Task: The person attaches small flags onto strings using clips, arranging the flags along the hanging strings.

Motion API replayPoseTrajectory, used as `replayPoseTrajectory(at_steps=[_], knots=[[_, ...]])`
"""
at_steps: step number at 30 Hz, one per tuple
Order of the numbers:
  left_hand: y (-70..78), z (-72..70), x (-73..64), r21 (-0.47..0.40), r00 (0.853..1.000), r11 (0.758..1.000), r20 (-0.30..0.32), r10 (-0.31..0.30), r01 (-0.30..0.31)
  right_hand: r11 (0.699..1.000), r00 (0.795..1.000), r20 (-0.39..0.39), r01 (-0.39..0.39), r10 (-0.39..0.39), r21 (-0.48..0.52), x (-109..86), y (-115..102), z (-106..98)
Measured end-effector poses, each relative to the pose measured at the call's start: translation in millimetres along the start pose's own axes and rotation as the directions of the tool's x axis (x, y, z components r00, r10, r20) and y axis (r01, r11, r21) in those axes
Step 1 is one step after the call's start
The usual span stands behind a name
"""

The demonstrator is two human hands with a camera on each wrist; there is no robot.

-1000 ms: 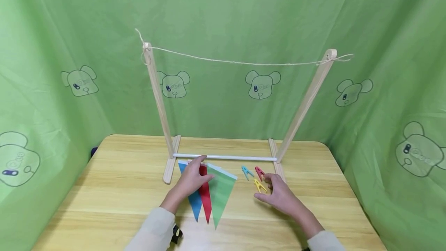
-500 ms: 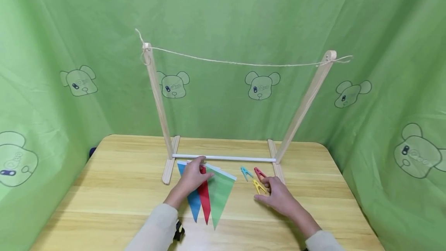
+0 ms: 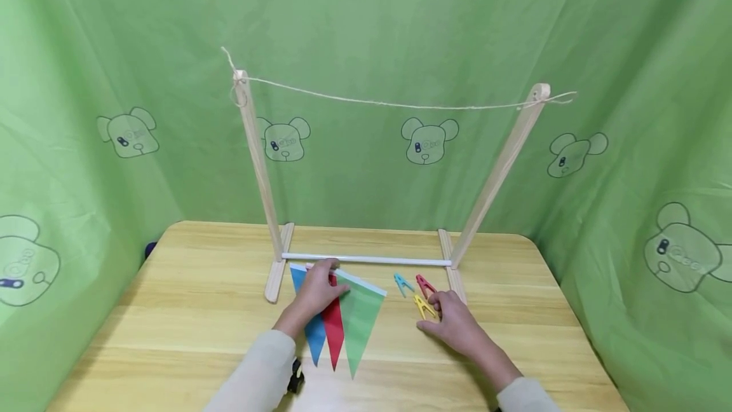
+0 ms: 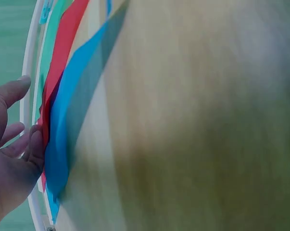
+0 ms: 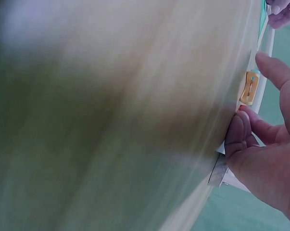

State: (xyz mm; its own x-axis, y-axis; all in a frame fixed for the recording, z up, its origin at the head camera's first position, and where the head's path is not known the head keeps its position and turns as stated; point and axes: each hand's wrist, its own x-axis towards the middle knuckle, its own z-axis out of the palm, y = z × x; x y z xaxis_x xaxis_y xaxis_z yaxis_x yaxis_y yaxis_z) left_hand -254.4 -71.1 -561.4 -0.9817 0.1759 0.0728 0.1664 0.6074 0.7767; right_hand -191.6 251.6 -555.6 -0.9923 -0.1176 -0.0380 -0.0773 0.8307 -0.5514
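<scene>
My left hand (image 3: 317, 288) rests over the tops of three fanned triangular pennants on the table: a blue pennant (image 3: 314, 336), a red pennant (image 3: 333, 330) and a green pennant (image 3: 361, 316). In the left wrist view its fingertips touch the red cloth, and the thumb stands apart. My right hand (image 3: 454, 323) lies beside a yellow clothespin (image 3: 424, 306), thumb and fingers spread around its near side. A gap shows between thumb and clothespin in the right wrist view. Behind it lie a blue clothespin (image 3: 403, 283) and a red clothespin (image 3: 424, 283), the red one close to the fingers.
A wooden stand spans the back, with a left post (image 3: 257, 164), a right post (image 3: 500, 170) and a white crossbar (image 3: 366, 259) low down. A sagging string (image 3: 377, 103) joins the post tops. Green curtains (image 3: 354, 30) surround the wooden table (image 3: 171, 310).
The lower tips of the blue and red pennants have swung slightly left, widening the gap to the green one. The right hand stays beside the yellow clothespin, almost still.
</scene>
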Motion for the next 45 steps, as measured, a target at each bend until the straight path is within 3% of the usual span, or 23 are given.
replayPoseTrajectory(at_steps=[11, 27, 45], knots=[[-1.2, 9.6, 2.0, 0.123, 0.998, 0.992, -0.055, 0.033, -0.026, 1.0, 1.0, -0.015, 0.014, -0.015, -0.024, -0.6, -0.1, 2.0], [-0.1, 12.8, 2.2, 0.096, 0.998, 0.995, -0.06, -0.008, 0.014, 1.0, 1.0, -0.019, 0.006, -0.006, 0.0, 0.8, 1.5, 1.3], [4.5, 14.5, -0.5, 0.104, 0.995, 0.995, -0.1, 0.017, -0.006, 1.0, 0.999, -0.03, 0.028, -0.028, 0.002, 1.7, 1.8, -0.9]])
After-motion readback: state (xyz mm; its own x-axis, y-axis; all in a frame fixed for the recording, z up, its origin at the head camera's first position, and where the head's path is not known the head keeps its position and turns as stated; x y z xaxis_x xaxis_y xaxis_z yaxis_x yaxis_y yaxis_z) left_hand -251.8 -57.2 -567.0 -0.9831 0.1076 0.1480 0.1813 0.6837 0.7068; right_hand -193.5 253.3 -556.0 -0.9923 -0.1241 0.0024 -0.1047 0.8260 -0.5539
